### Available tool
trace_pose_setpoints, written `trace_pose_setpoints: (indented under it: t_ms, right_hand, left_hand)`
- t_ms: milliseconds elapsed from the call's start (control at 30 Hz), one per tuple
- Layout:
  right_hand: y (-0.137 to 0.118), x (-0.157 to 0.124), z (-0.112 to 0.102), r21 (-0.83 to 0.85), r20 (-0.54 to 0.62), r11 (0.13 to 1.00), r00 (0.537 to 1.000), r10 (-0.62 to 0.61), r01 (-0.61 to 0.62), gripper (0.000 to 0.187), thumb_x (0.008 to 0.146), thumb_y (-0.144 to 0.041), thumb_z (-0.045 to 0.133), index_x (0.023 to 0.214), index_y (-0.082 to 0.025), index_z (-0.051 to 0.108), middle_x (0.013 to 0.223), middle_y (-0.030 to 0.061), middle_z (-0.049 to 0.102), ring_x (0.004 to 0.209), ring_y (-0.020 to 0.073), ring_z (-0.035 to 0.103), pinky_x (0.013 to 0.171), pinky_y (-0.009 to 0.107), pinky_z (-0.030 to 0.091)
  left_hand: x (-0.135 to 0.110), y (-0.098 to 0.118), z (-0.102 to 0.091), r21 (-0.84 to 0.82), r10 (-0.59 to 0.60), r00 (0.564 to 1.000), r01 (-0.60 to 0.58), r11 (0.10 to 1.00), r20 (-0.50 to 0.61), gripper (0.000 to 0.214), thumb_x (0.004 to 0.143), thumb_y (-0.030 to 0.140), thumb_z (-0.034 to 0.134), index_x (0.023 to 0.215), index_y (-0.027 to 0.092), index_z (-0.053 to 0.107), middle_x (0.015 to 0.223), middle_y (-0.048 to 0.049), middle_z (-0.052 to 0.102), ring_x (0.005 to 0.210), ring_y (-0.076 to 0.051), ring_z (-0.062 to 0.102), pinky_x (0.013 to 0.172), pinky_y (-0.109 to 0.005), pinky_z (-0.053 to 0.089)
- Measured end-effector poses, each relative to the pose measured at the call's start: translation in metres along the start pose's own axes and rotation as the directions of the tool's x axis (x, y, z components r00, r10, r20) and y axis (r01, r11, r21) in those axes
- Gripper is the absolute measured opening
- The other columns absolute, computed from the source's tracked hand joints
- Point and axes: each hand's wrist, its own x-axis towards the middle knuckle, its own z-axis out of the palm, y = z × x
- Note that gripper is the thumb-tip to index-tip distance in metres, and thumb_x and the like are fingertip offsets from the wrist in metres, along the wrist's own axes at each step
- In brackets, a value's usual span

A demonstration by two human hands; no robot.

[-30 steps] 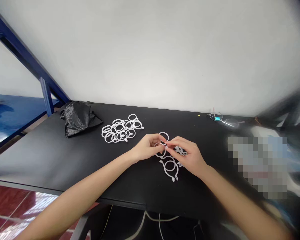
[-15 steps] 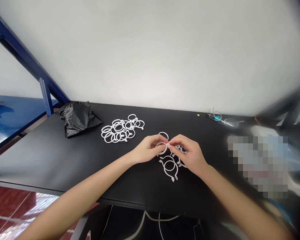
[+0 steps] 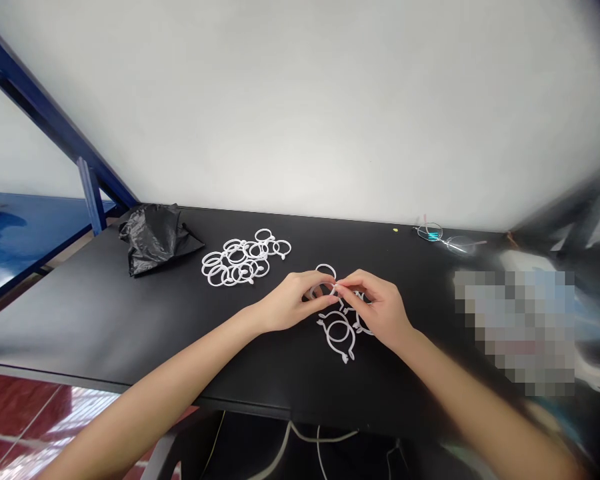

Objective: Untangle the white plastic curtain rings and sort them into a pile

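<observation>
My left hand [image 3: 295, 301] and my right hand [image 3: 379, 303] meet above the black table, fingertips almost touching. Both pinch one white plastic shower curtain ring [image 3: 334, 291] near its clasp, and fingers partly cover it. Just behind them another white ring [image 3: 326, 266] shows. In front of my hands lie loose rings, among them an unclasped ring [image 3: 353, 340] with its ends apart. More of them are partly hidden beneath my right hand. To the left, a pile of overlapping white rings [image 3: 243, 272] rests on the table.
A crumpled black plastic bag [image 3: 155, 240] sits at the back left. Eyeglasses [image 3: 445, 239] lie near the wall at the back right, by a blurred, pixelated item [image 3: 520, 333]. Blue metal framing [image 3: 60, 120] rises on the left. Cables [image 3: 320, 440] hang below the table's front edge.
My left fingers have shifted on the ring, the thumb now slightly lower, and the ring has turned between my fingertips. My right hand has hardly moved. The pile is essentially unchanged.
</observation>
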Motion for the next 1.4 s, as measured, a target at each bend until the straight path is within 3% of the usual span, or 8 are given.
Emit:
trace_pose_setpoints:
  t_ms: [167,300,500,733,933,1167,1300,1400]
  right_hand:
    - [-0.001,0.000,-0.001,-0.066,0.006,0.998,1.000,0.015,-0.014,0.011,0.090,-0.027,0.064,0.098,-0.021,0.068,0.088,0.0037,0.072,0.081,0.0185,0.070,0.075,0.033,0.057]
    - [0.003,0.002,-0.003,-0.284,0.146,0.953,0.987,-0.069,0.109,0.017,0.093,-0.029,0.060,0.102,-0.018,0.070,0.118,0.0108,0.070,0.112,0.0269,0.064,0.099,0.048,0.049]
    - [0.006,0.002,-0.003,-0.439,0.361,0.878,0.932,-0.023,0.191,0.030,0.094,-0.036,0.057,0.115,-0.018,0.070,0.126,0.0111,0.068,0.126,0.0318,0.057,0.112,0.064,0.033]
    - [0.007,0.003,-0.003,-0.395,0.321,0.877,0.936,-0.147,0.274,0.022,0.095,-0.027,0.056,0.111,-0.021,0.070,0.112,0.0090,0.074,0.107,0.0281,0.066,0.107,0.067,0.037]
    - [0.012,0.003,0.001,-0.332,0.063,0.891,0.949,-0.308,0.311,0.014,0.090,-0.017,0.062,0.098,-0.025,0.071,0.098,0.0048,0.074,0.091,0.0219,0.069,0.102,0.055,0.047]
    - [0.004,0.005,-0.002,-0.246,-0.134,0.922,0.932,-0.337,0.298,0.018,0.084,-0.008,0.066,0.086,-0.025,0.071,0.079,0.0028,0.074,0.073,0.0200,0.065,0.064,0.037,0.056]
    - [-0.003,0.001,-0.001,-0.199,-0.136,0.954,0.958,-0.252,0.223,0.014,0.085,-0.012,0.066,0.088,-0.025,0.070,0.074,0.0016,0.072,0.060,0.0160,0.062,0.052,0.031,0.052]
    - [-0.005,-0.002,-0.001,-0.142,-0.143,0.977,0.974,-0.177,0.157,0.017,0.085,-0.015,0.067,0.099,-0.025,0.068,0.080,0.0012,0.073,0.066,0.0162,0.069,0.065,0.032,0.059]
  left_hand:
    - [-0.002,-0.001,-0.017,0.285,0.014,1.000,-0.014,0.958,0.000,0.027,0.094,0.038,0.055,0.110,0.017,0.063,0.098,-0.0047,0.064,0.084,-0.016,0.062,0.076,-0.027,0.050]
    - [-0.005,-0.015,-0.046,0.693,0.050,0.991,0.052,0.719,-0.126,0.028,0.091,0.038,0.061,0.107,0.015,0.067,0.106,-0.0096,0.060,0.100,-0.025,0.058,0.093,-0.041,0.045]
    - [-0.009,-0.030,-0.071,0.857,-0.091,0.975,0.221,0.465,-0.202,0.039,0.080,0.047,0.073,0.104,0.017,0.069,0.102,-0.0094,0.065,0.102,-0.029,0.058,0.097,-0.046,0.040]
    - [-0.014,-0.033,-0.076,0.848,-0.145,0.949,0.316,0.425,-0.280,0.043,0.078,0.041,0.075,0.113,0.018,0.065,0.104,-0.0108,0.068,0.101,-0.031,0.059,0.096,-0.046,0.040]
    - [-0.015,-0.026,-0.070,0.872,-0.146,0.947,0.321,0.369,-0.287,0.041,0.078,0.036,0.075,0.113,0.019,0.063,0.105,-0.0109,0.067,0.103,-0.031,0.060,0.102,-0.049,0.036]
    - [-0.012,-0.019,-0.066,0.815,-0.094,0.958,0.281,0.506,-0.272,0.045,0.080,0.038,0.074,0.117,0.015,0.062,0.113,-0.0131,0.064,0.108,-0.032,0.059,0.104,-0.051,0.036]
    - [-0.007,-0.006,-0.050,0.562,-0.012,0.970,0.149,0.814,-0.241,0.041,0.090,0.044,0.063,0.121,0.018,0.059,0.116,-0.0106,0.063,0.107,-0.026,0.060,0.098,-0.044,0.046]
    - [-0.005,-0.001,-0.027,0.255,0.009,0.985,0.036,0.966,-0.173,0.053,0.091,0.047,0.061,0.135,0.022,0.047,0.130,-0.0111,0.057,0.116,-0.024,0.058,0.098,-0.040,0.049]
